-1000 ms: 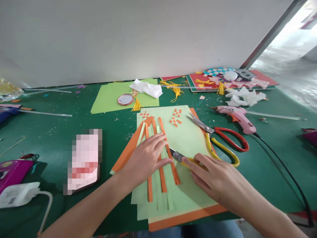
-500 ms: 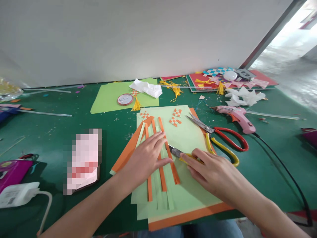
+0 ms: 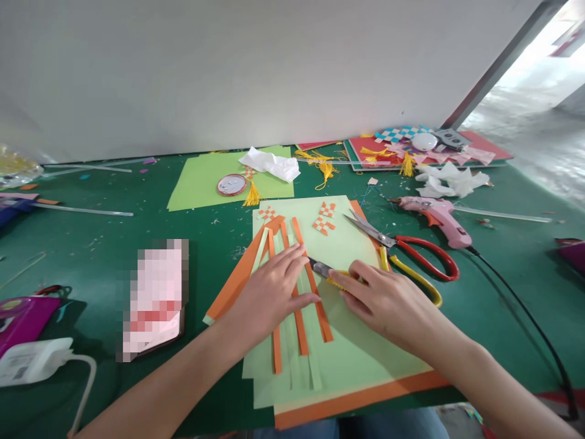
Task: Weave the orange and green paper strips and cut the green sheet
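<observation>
My left hand (image 3: 276,279) lies with spread fingers on a row of orange paper strips (image 3: 323,317) and pale green paper strips (image 3: 313,360), pressing them against light green sheets (image 3: 365,366). In my right hand (image 3: 384,299) is a yellow-handled utility knife (image 3: 320,268), its blade pointing left. The blade tip sits by the rightmost orange strip, close to my left fingertips; whether it touches the paper I cannot tell. Small woven orange-and-white pieces (image 3: 324,226) rest higher on the sheet. An orange sheet (image 3: 347,402) shows beneath.
Scissors (image 3: 425,253) with red and yellow handles lie right of the paper. Beyond them is a pink glue gun (image 3: 441,222) with a black cord. A phone (image 3: 158,299) lies at left. Tissue (image 3: 274,164), a round tin (image 3: 231,185) and yellow tassels (image 3: 325,169) are farther back.
My right hand has shifted slightly left and up with the knife, bringing the blade nearer my left fingertips. My left hand has stayed in place on the strips.
</observation>
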Available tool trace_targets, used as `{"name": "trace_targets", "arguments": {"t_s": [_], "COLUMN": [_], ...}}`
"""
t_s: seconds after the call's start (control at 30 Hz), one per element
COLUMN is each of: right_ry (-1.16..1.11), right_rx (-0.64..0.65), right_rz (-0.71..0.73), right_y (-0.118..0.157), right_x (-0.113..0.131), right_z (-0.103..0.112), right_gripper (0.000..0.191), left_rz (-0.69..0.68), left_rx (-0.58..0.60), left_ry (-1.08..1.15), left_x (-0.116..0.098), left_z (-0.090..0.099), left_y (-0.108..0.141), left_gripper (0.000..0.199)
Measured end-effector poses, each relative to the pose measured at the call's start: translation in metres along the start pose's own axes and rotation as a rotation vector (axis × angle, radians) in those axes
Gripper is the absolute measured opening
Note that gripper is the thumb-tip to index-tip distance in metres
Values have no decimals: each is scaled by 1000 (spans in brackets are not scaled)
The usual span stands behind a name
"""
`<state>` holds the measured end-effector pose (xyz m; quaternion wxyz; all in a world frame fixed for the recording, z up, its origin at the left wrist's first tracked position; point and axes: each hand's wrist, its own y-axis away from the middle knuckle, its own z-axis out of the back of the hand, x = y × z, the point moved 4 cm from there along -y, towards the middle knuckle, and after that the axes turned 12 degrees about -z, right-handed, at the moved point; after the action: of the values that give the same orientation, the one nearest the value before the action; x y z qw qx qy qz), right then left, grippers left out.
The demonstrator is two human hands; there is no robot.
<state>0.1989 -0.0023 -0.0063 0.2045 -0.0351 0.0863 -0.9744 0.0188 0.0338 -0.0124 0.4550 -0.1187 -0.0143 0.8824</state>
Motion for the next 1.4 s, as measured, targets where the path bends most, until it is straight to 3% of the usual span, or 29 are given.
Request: {"name": "trace_targets", "arguments": {"t_s": [0.4, 0.73, 1.4], "right_ry": [11, 12, -1], "right_rx": [-27, -43, -31], "right_rz": [30, 38, 20], "right_y": [21, 22, 8], "right_x": [4, 6, 0], "right_z": [4, 6, 5], "right_gripper": [33, 34, 34], "left_rz": [-120, 36, 31], "left_rx": [-58, -46, -37], "left_ry": [-90, -27, -36], "left_x": [-12, 0, 0], "left_z": [3, -1, -3], "left_y": [2, 2, 1], "left_gripper": [56, 75, 72]}}
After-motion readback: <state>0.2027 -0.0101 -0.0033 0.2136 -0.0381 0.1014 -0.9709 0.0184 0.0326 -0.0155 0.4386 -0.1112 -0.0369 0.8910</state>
